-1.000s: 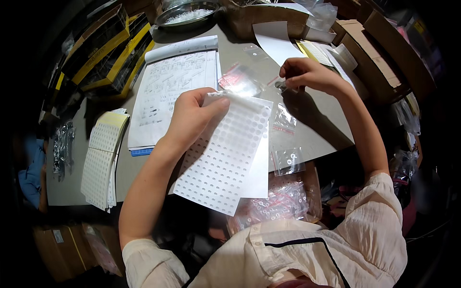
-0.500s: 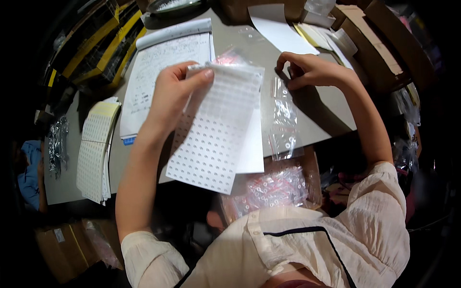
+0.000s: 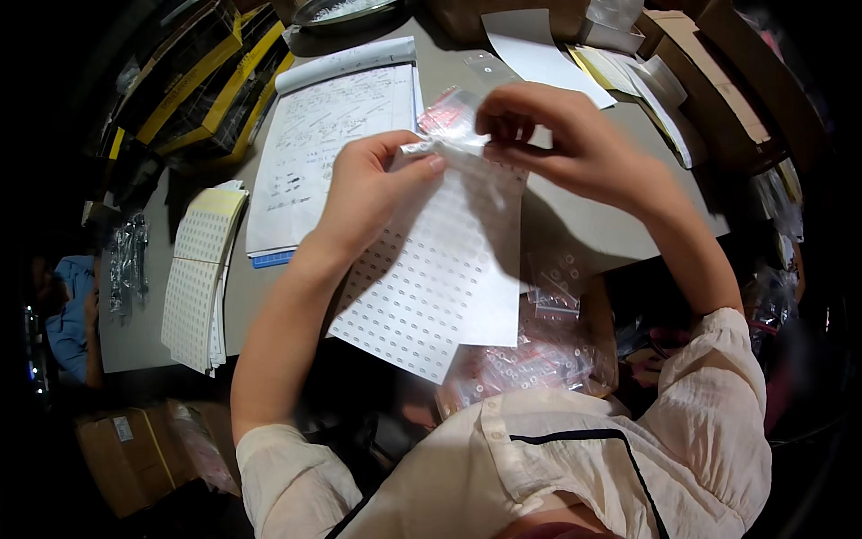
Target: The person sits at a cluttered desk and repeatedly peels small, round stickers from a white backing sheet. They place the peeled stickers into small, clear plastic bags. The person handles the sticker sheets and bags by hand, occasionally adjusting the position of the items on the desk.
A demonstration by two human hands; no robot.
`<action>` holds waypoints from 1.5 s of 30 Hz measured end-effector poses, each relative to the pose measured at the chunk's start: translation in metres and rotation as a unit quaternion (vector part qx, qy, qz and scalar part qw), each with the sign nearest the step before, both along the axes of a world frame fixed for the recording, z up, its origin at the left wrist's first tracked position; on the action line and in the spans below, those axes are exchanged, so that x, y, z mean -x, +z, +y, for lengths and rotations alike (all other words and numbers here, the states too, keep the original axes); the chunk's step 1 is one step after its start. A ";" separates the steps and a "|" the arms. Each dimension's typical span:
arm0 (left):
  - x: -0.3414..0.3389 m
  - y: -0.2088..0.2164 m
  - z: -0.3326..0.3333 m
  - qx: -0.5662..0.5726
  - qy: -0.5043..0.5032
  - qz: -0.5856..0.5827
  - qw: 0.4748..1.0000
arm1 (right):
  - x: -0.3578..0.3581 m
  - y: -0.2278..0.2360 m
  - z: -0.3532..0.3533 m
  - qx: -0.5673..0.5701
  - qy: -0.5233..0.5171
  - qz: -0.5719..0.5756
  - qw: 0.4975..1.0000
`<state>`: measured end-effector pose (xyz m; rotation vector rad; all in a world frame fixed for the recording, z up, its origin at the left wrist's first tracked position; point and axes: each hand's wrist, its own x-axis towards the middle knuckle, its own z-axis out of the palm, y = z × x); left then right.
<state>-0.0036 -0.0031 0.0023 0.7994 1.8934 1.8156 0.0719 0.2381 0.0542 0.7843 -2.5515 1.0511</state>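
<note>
My left hand [image 3: 382, 184] grips a white sheet of label stickers [image 3: 404, 287] by its top edge, thumb on the front. Rows of small dark printed marks cover the sheet, which hangs tilted over the table edge. A plain white backing [image 3: 492, 314] shows behind it. My right hand [image 3: 557, 139] is at the sheet's top right corner, thumb and fingers pinched together; what they hold, if anything, is hidden. Small clear zip bags with white rings [image 3: 558, 286] lie at the table's front edge, above an open box of similar bags [image 3: 530, 364] by my lap.
A written notepad [image 3: 328, 117] lies on the left of the table, beside a stack of label sheets [image 3: 197, 269]. Behind the sheet is a red-marked clear bag [image 3: 447, 112]. Black and yellow boxes [image 3: 202, 99] stand far left; papers [image 3: 548, 54] and cardboard [image 3: 718, 72] lie far right.
My right hand has moved left from above the bags to the sheet's top corner. The strip of zip bags has slid toward the box. The left hand still holds the sheet.
</note>
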 end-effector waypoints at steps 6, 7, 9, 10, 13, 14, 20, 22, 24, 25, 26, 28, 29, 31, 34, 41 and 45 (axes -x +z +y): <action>-0.002 0.004 -0.001 0.063 0.025 0.061 0.996 | 0.020 -0.011 -0.035 -0.150 -0.042 0.142 0.978; -0.003 0.005 -0.001 0.074 0.026 0.050 0.996 | 0.020 -0.012 -0.034 -0.166 -0.040 0.170 0.970; -0.002 0.000 0.000 0.051 0.025 0.049 0.997 | 0.021 -0.014 -0.036 -0.176 -0.024 0.179 0.968; -0.002 -0.001 0.001 0.040 0.022 0.049 0.998 | 0.021 -0.015 -0.036 -0.182 -0.019 0.183 0.966; 0.000 -0.004 0.000 0.050 0.030 0.036 0.998 | 0.025 -0.019 -0.035 -0.157 -0.015 0.176 0.972; 0.000 -0.003 0.000 0.051 0.028 0.037 0.998 | 0.026 -0.018 -0.036 -0.161 -0.020 0.177 0.971; 0.002 -0.001 0.000 0.060 0.032 0.055 0.996 | 0.027 -0.015 -0.038 -0.177 -0.024 0.176 0.968; 0.002 0.001 -0.001 0.052 0.027 0.029 0.998 | 0.026 -0.016 -0.038 -0.186 -0.024 0.199 0.962; 0.006 -0.003 -0.002 0.035 0.010 0.018 0.999 | 0.024 -0.014 -0.038 -0.191 -0.011 0.225 0.955; 0.007 -0.004 -0.003 0.026 0.002 0.012 1.000 | 0.023 -0.014 -0.037 -0.194 -0.005 0.236 0.952; 0.007 -0.004 -0.004 0.026 0.000 -0.009 1.000 | 0.022 -0.011 -0.036 -0.178 0.012 0.233 0.956; 0.006 -0.004 -0.006 0.024 -0.005 -0.050 0.998 | 0.023 -0.005 -0.030 -0.149 0.045 0.228 0.961; 0.007 -0.004 -0.005 0.035 -0.004 -0.044 0.998 | 0.028 -0.004 -0.020 -0.104 0.025 0.195 0.975; 0.007 -0.005 -0.003 0.057 0.000 -0.032 0.998 | 0.055 -0.004 0.007 0.006 -0.002 0.132 0.991; 0.002 0.002 -0.001 0.063 0.011 -0.049 0.997 | 0.102 -0.020 0.066 -0.048 -0.085 0.036 0.995; -0.001 0.006 -0.001 0.081 0.006 -0.034 0.996 | 0.082 -0.037 0.094 -0.196 -0.098 -0.056 0.974; -0.002 0.006 -0.003 0.077 0.000 -0.023 0.997 | 0.060 -0.013 0.099 -0.113 -0.082 -0.176 0.974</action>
